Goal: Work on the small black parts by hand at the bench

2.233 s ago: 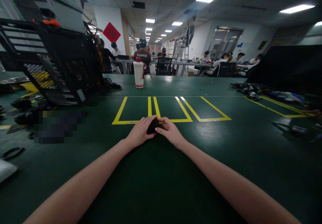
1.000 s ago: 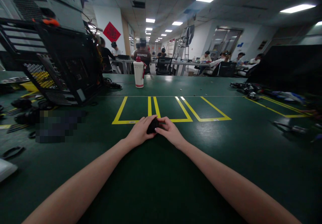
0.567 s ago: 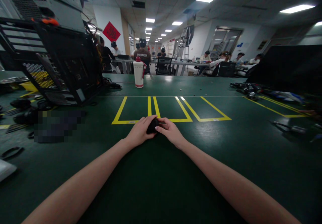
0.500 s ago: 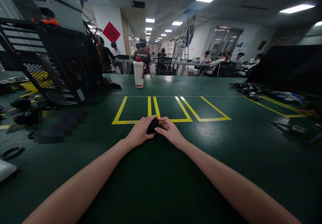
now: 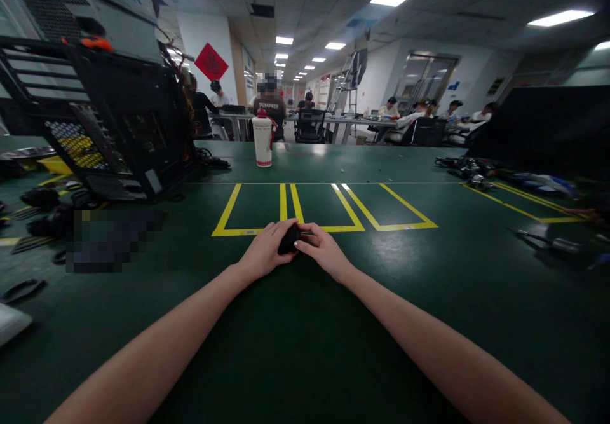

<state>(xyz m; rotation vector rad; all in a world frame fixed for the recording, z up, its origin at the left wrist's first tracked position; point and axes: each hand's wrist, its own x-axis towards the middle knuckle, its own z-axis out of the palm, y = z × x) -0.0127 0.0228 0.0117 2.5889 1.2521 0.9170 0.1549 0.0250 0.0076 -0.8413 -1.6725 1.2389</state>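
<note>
Between my hands is a small black object with a rounded outline; its kind cannot be made out. My left hand wraps round its left side, thumb below and fingers over the top. From the other side my right hand pinches its right edge, the thumb tip against the face turned to me. Fingers cover much of the object. Both hands are low over the green table, just at the near line of the yellow tape frames.
An opened black computer case stands on the left, with cables about it. A white cup with a red lid is beyond the tape. To the right lie cables and a metal tool. Several people sit at tables farther back.
My hands keep the same hold on the black object, which seems turned very slightly. Otherwise the table looks the same.
</note>
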